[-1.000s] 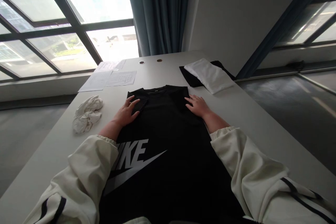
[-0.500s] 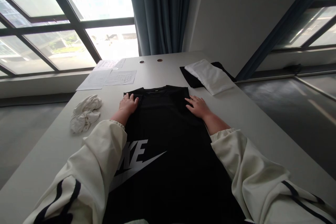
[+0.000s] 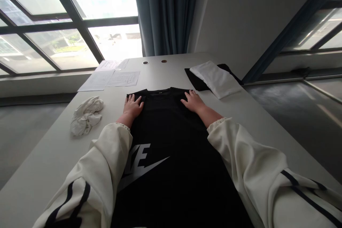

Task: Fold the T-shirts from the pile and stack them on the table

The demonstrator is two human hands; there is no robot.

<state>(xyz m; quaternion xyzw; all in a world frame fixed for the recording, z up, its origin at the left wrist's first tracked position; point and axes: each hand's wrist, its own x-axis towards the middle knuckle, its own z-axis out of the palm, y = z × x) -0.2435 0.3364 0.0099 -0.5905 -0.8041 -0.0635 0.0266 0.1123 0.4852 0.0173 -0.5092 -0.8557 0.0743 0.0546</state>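
A black T-shirt (image 3: 176,142) with a large pale logo lies spread on the white table, its neckline pointing away from me. My left hand (image 3: 133,106) rests flat on its far left shoulder, fingers spread. On the far right shoulder lies my right hand (image 3: 192,101), palm down with the fingers apart. Neither hand grips the cloth. My left sleeve covers part of the lettering, and the shirt's lower hem runs out of view at the bottom.
Left of the shirt is a crumpled white cloth (image 3: 87,115). Papers (image 3: 123,78) lie at the back left of the table (image 3: 48,160). A folded white garment (image 3: 216,78) sits on a black one (image 3: 196,80) at the back right. Behind hangs a blue curtain (image 3: 167,14).
My right hand has slid inward from the shirt's right edge onto its shoulder. My left hand has shifted slightly right over the cloth. The view has moved a little.
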